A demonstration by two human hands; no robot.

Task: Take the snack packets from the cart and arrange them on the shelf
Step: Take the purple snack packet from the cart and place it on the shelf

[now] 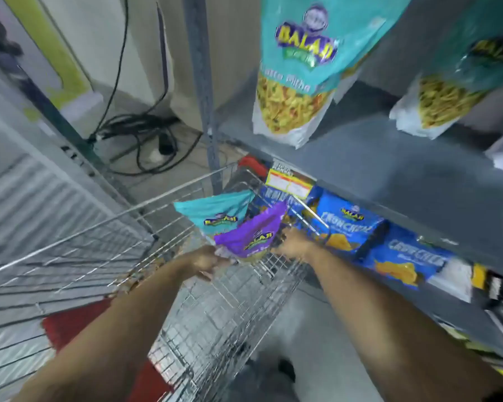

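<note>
Both my arms reach down into a wire cart [105,227]. My left hand [206,261] grips the lower edge of a purple snack packet [251,233], which stands tilted inside the cart. My right hand [295,243] touches the same packet's right side; its fingers are blurred. Behind the purple one stands a teal snack packet [215,213]. On the grey shelf [389,158] at the right, two teal packets [299,68] [453,82] stand upright. Blue packets [349,221] lie on the lower shelf level.
Black cables and a plug [145,134] lie on the floor beyond the cart. A shelf upright [201,82] rises next to the cart's far end. A red part [79,323] of the cart sits near my left forearm. White ribbed panels [26,198] fill the left.
</note>
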